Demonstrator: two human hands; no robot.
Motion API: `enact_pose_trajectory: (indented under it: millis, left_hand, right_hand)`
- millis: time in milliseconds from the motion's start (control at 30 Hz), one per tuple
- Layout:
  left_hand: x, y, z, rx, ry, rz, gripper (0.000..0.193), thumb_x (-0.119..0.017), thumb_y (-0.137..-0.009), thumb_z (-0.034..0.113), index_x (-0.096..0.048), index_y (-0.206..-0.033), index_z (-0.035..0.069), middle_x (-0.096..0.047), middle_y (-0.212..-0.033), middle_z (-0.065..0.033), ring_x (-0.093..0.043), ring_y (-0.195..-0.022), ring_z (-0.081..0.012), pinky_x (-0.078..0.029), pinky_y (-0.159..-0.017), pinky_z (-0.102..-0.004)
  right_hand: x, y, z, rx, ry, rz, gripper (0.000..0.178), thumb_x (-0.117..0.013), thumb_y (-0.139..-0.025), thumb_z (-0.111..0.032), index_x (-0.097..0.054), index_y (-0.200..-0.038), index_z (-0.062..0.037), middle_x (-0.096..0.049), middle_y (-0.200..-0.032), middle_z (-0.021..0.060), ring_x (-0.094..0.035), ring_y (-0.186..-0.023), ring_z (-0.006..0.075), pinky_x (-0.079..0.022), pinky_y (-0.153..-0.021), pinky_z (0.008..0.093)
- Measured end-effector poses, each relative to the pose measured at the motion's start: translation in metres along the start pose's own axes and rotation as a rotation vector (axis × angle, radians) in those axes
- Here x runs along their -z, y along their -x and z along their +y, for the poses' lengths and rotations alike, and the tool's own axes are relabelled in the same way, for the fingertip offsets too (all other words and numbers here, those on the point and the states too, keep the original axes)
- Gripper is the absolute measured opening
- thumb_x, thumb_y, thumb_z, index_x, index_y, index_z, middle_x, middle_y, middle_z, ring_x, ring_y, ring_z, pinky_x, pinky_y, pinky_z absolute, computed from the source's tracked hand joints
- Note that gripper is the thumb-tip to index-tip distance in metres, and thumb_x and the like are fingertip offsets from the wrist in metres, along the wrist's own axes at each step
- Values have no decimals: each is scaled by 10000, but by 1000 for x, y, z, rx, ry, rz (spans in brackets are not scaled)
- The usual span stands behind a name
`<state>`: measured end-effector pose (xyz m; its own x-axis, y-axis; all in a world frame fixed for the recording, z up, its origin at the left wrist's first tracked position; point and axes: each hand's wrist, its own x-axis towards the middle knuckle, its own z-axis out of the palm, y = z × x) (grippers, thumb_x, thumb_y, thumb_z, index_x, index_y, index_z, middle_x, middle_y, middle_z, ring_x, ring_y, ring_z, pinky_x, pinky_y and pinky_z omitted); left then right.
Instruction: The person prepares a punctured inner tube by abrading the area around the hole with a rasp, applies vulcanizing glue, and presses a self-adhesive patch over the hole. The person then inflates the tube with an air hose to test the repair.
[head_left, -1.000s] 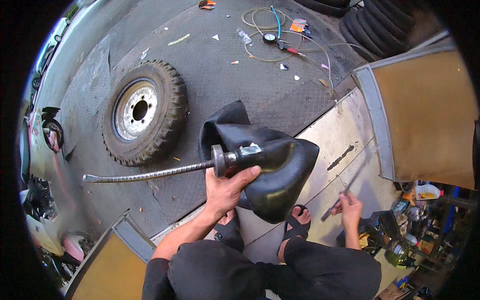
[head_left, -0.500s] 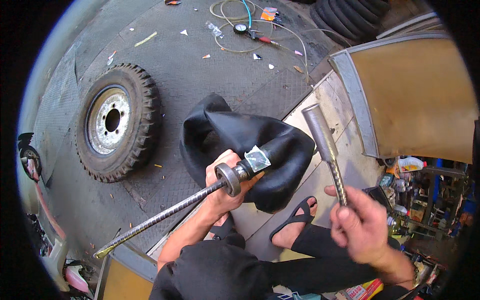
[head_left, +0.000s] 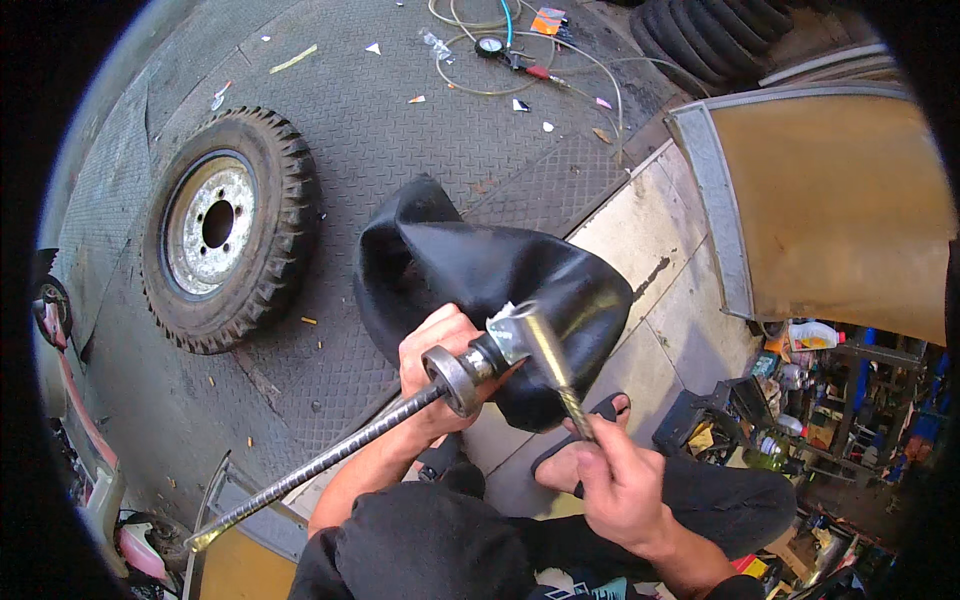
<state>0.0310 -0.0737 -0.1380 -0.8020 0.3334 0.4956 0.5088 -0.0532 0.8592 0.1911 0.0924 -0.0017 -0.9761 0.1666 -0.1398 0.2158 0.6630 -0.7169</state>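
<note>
A long ribbed steel rod (head_left: 315, 472) with a round metal collar slants from the lower left to the black rubber inner tube (head_left: 510, 255). My left hand (head_left: 430, 345) is closed around the rod's collared end, against the tube; some of its fingers are hidden. A small patch with shiny film (head_left: 505, 335) lies on the tube at the rod's tip. Closed around the ribbed handle of a short steel bar, my right hand (head_left: 625, 490) holds its thick cylindrical head (head_left: 545, 345) over the patch. Whether the head touches the patch I cannot tell.
A treaded wheel (head_left: 230, 230) lies on the patterned floor mat at left. An air hose with a gauge (head_left: 490, 46) is at the back. A brown padded panel (head_left: 830, 190) stands at right, above cluttered shelves (head_left: 860, 400). Stacked tires (head_left: 705, 40) sit far right.
My right hand has swung the steel bar left and inward, bringing its head from beside the tube to over the patch. My left hand keeps its grip on the rod.
</note>
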Motion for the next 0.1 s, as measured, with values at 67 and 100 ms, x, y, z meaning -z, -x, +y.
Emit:
enact_pose_trajectory:
  millis: [67, 100]
  left_hand:
    - [2, 4, 0, -2, -30, 13, 272, -924, -709, 48, -706, -867, 16, -605, -743, -99, -523, -623, -261, -410, -561, -381]
    - [3, 6, 2, 34, -26, 19, 273, -931, -715, 60, -706, -865, 20, -614, -748, -99, -537, -630, -260, -416, -563, -382]
  right_hand:
    - [-3, 12, -4, 43, -150, 185, 288, -713, -974, -28, -664, -1233, 88, -767, -924, 193, -771, -745, 335, -609, -718, 356]
    - [-4, 15, -3, 55, -232, 213, 288, -713, -974, -28, -664, -1233, 88, -767, -924, 193, -771, -745, 335, -609, -718, 356]
